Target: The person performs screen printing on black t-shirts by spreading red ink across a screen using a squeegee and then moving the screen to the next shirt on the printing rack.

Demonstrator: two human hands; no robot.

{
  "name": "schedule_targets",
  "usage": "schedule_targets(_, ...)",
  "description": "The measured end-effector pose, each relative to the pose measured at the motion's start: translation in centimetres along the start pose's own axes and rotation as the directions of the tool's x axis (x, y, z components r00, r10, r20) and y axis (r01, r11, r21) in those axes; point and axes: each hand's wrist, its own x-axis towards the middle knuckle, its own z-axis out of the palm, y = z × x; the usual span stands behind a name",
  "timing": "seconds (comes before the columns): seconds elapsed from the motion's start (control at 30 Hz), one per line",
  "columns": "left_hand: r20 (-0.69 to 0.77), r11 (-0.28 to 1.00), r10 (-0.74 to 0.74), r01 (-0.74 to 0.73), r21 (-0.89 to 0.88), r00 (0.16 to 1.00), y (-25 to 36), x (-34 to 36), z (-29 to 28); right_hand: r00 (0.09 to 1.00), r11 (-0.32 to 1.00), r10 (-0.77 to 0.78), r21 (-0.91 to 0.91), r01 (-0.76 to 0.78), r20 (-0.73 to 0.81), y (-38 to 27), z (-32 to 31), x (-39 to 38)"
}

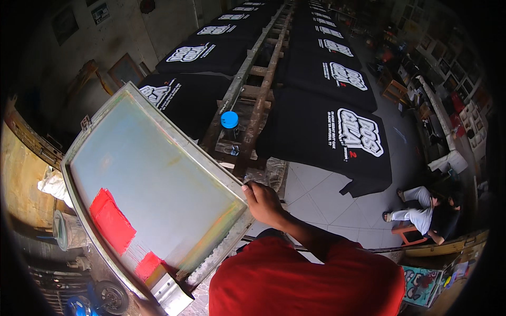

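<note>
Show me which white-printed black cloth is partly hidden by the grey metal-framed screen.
The nearest black cloth in the left row: the grey metal-framed screen hides part of its white print, while the other black cloths show clear of it.

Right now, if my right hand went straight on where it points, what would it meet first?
The silver metal screen frame, whose edge the right hand already grips; beyond it, probably the pale grey translucent mesh, though depth is unclear.
</note>
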Motion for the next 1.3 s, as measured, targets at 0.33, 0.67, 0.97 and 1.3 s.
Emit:
schedule_targets(0.33, 0.199, 0.905, -0.274, 0.322, -0.278, 0.941, 8.5, 26.8, -9.3, 0.949, 0.951, 0.277, -0.097, -0.293, -0.15, -14.2, 11.0, 1.8)
schedule_targets(0.67, 0.342, 0.973, -0.036, 0.111, -0.201, 0.939, 8.6, 50.2, -6.0, 0.689, 0.679, 0.724, 0.215, -0.702, -0.036, -18.6, 18.2, 13.2)
schedule_targets(0.97, 0.533, 0.984, -0.001, 0.096, -0.15, 0.846, 7.6, 68.8, -5.9, 0.675, 0.678, 0.734, 0.142, -0.721, -0.074, -21.9, 28.0, 23.3)
schedule_targets(1.3, 0.651, 0.964, 0.227, -0.071, -0.258, 0.724, 3.7, 94.5, -0.9, 0.626, 0.709, 0.685, 0.142, -0.691, -0.374, -31.6, 45.6, 30.9)
